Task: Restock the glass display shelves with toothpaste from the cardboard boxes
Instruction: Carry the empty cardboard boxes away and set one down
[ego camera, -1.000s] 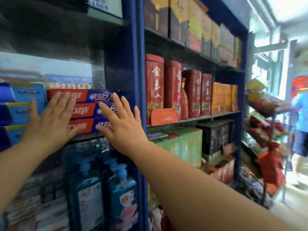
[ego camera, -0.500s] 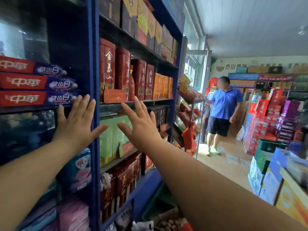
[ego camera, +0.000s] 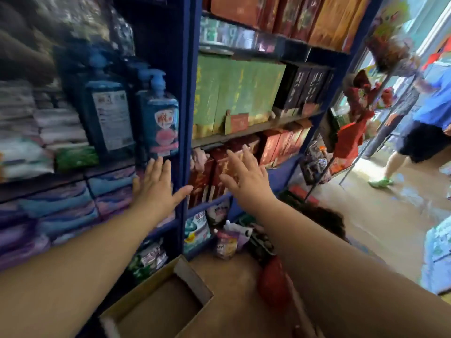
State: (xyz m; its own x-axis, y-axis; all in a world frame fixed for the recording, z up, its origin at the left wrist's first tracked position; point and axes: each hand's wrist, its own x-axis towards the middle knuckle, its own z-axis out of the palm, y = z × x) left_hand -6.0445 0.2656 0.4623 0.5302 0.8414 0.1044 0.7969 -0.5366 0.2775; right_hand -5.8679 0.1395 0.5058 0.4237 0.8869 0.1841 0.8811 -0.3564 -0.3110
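Reaching forward at mid-frame, the left hand (ego camera: 156, 189) and right hand (ego camera: 246, 181) are spreading straight fingers on either side of the blue shelf post (ego camera: 183, 132), each grip wide and holding nothing. The cardboard box (ego camera: 195, 280) is sitting open on the floor at bottom centre, below the hands. The blurred glass display shelves (ego camera: 107, 167) are filling the left of the frame and carrying blue pump bottles (ego camera: 159, 115).

Colours before you
Your shelf frame (ego camera: 186, 106) is dark blue; pump bottles (ego camera: 159, 118) blue, boxes (ego camera: 239, 91) green, cardboard box (ego camera: 195, 280) brown.
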